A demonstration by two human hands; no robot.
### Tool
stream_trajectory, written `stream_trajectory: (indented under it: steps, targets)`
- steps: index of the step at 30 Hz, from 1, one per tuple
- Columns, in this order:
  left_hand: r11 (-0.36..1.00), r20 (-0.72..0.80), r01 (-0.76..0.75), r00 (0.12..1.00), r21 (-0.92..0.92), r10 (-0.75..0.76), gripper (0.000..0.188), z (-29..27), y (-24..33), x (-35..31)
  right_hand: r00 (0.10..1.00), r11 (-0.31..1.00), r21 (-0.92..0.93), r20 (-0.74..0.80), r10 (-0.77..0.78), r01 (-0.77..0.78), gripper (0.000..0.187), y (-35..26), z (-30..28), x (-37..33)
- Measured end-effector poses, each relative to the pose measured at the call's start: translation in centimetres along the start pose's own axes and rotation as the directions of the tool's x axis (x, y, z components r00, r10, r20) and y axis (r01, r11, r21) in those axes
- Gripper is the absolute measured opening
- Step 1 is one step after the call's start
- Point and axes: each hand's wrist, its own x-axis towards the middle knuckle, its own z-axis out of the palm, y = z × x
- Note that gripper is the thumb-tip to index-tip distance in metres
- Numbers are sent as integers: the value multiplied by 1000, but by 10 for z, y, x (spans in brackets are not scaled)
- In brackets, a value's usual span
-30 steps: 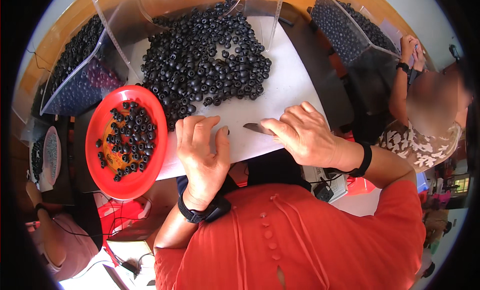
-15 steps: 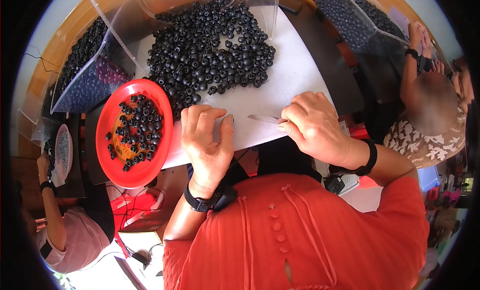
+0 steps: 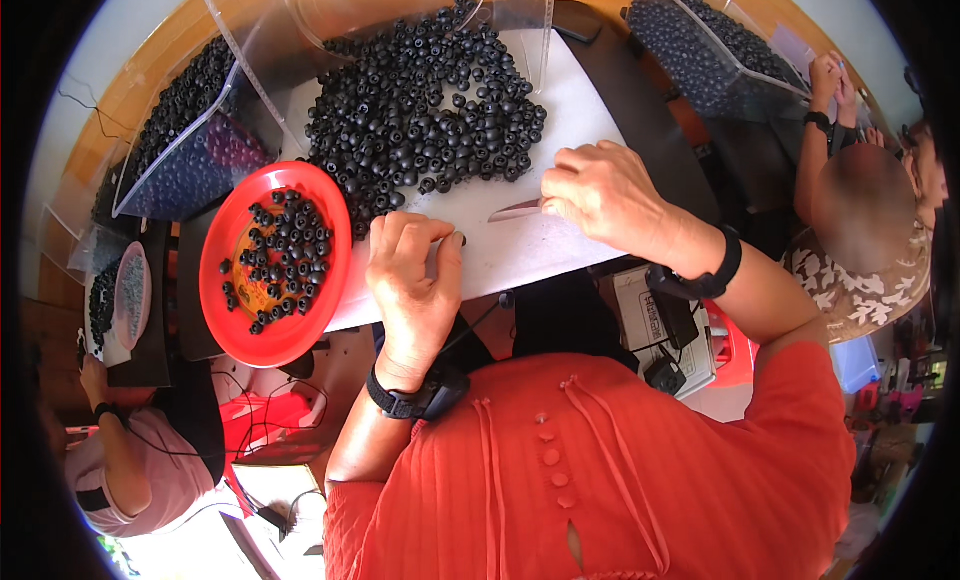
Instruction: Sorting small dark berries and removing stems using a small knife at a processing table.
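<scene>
My right hand is closed round the handle of a small knife. Its thin blade points left, low over the white board. At the board's near edge is my left hand, its fingers curled in and the thumb close to them. A dark speck shows by the thumb tip; what the fingers hold, if anything, is too small to name. Beyond both hands lies a pile of small round black pieces with holes. Left of my left hand, a red plate carries more of these pieces.
Clear plastic bins of black pieces stand at the far left and far right. A person in a patterned top sits at the right, another in a pale top at the left. Cables hang below the table.
My right hand with the knife has moved up and slightly left, further over the board. My left hand has barely moved; its thumb has come nearer the fingers.
</scene>
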Motion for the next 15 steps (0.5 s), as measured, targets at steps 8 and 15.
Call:
stream_trajectory:
  steps: [8,15]
  targets:
    - [1000,19,-2,1000,24,1,15,-1,1,1,999,1000,7,-32,-4,4,17,25,11,16]
    - [1000,90,-1,996,8,0,22,-3,6,3,994,999,-40,-107,21,-25,16,32,12,15]
